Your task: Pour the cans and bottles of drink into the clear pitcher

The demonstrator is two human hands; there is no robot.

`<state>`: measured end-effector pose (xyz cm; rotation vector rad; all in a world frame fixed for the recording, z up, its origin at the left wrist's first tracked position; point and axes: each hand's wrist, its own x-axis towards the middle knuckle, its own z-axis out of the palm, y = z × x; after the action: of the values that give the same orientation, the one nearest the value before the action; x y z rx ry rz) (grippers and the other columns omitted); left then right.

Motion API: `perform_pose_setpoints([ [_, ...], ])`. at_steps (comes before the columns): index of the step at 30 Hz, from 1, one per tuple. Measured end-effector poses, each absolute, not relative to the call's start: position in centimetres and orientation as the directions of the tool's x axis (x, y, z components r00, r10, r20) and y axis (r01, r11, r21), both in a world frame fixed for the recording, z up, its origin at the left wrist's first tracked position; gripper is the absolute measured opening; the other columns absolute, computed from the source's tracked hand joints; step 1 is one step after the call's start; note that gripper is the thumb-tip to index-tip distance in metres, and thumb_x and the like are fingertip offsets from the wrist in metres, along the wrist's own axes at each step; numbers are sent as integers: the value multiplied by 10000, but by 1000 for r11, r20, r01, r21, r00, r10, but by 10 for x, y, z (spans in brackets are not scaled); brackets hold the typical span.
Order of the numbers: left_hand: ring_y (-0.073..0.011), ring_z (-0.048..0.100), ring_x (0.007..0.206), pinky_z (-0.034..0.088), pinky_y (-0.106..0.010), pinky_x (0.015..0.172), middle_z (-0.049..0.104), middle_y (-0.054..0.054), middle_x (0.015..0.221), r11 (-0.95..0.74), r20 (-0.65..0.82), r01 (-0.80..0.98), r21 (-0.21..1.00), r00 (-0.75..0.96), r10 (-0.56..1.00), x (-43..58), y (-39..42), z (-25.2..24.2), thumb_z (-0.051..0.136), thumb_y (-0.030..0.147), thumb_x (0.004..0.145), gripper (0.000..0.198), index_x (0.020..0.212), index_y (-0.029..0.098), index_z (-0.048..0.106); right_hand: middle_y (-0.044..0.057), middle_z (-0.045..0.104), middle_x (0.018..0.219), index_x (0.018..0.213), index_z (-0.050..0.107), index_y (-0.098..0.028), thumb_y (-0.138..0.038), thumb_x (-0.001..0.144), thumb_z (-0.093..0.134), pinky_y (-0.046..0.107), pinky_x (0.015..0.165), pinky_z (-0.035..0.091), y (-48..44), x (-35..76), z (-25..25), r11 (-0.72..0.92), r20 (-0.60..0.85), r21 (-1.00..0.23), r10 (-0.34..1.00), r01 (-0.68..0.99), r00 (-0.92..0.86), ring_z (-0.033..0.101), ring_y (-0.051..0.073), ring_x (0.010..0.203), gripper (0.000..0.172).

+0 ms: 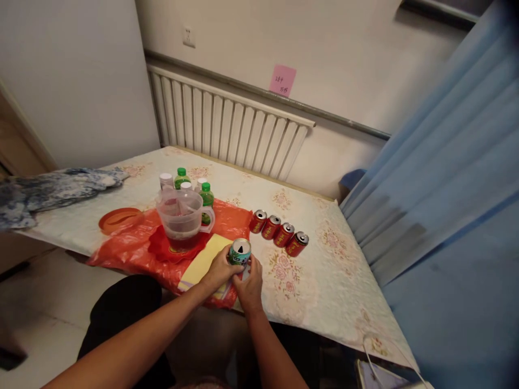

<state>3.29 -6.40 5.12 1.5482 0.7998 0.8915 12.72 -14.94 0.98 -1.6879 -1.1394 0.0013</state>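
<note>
A green and white drink can [240,251] with an opened top stands near the front edge of the table [332,270]. My left hand [219,269] wraps round its left side. My right hand [249,286] is closed against its lower right side. Just behind the can sits a clear plastic jug [183,219] with dark red liquid in its bottom, on a red cloth over an orange plastic bag [130,248]. A yellow sheet [203,262] lies under my left hand.
Several red cans [279,231] stand in a row to the right of the jug. Green and white capped bottles [190,186] cluster behind it. An orange lid [117,219] lies at left, a blue patterned cloth [52,189] beyond. A radiator [227,127] and a blue curtain [446,189] border the table.
</note>
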Motion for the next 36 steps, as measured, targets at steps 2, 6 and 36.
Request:
perform_pose_setpoints([
  [2, -263, 629, 1070, 459, -417, 999, 682, -81, 1149, -146, 116, 24, 989, 491, 863, 35, -70, 47, 727, 113, 536, 662, 1183, 161, 592, 150, 618, 1197, 1305, 486, -152, -213, 682, 582, 448, 974, 460, -151, 128, 7, -32, 483, -745, 663, 667, 572, 562, 301, 1118, 633],
  [6, -284, 601, 1116, 428, -454, 1032, 674, -67, 1162, -177, 116, 73, 981, 510, 852, 38, -80, 40, 725, 100, 538, 675, 1194, 199, 601, 138, 642, 1158, 1279, 509, -163, -209, 642, 556, 427, 926, 484, -156, 132, -2, -77, 430, -776, 661, 626, 615, 587, 301, 1076, 641],
  [36, -300, 544, 968, 421, -442, 918, 623, -135, 972, -735, 345, 527, 425, 657, 671, 30, -16, 8, 431, 284, 901, 210, 912, 174, 610, 137, 710, 1017, 1099, 623, -117, -380, 628, 745, 333, 762, 532, -225, 250, -6, -227, 293, -883, 416, 410, 861, 671, 253, 867, 553],
])
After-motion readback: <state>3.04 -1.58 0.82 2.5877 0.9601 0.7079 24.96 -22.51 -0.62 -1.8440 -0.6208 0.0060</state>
